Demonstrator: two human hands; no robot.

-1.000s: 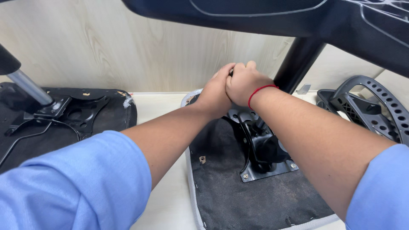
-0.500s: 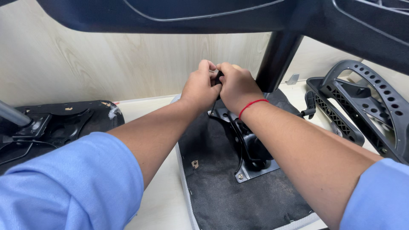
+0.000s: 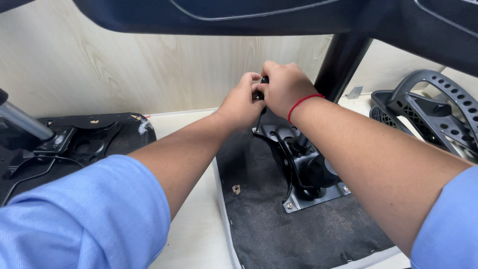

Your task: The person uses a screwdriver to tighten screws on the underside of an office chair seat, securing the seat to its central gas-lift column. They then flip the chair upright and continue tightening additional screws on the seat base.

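Observation:
An upturned office chair seat (image 3: 269,219) lies on the table, its black fabric underside facing up. A black metal tilt mechanism (image 3: 303,169) is bolted to it. My left hand (image 3: 241,102) and my right hand (image 3: 281,87), which wears a red string on the wrist, meet above the far end of the mechanism. Both are closed around a small black handle or lever tip (image 3: 264,80) that rises from it on a thin rod. My fingers hide most of that part.
A second upturned seat (image 3: 74,144) with its mechanism and a grey gas cylinder (image 3: 22,122) lies at the left. A grey perforated plastic chair part (image 3: 428,107) sits at the right. A dark chair part (image 3: 279,15) on a black post (image 3: 341,65) hangs overhead. A wooden wall is behind.
My view has shifted, so the seat and my hands sit more to the right and lower. Both hands stay clasped on the black lever tip above the mechanism.

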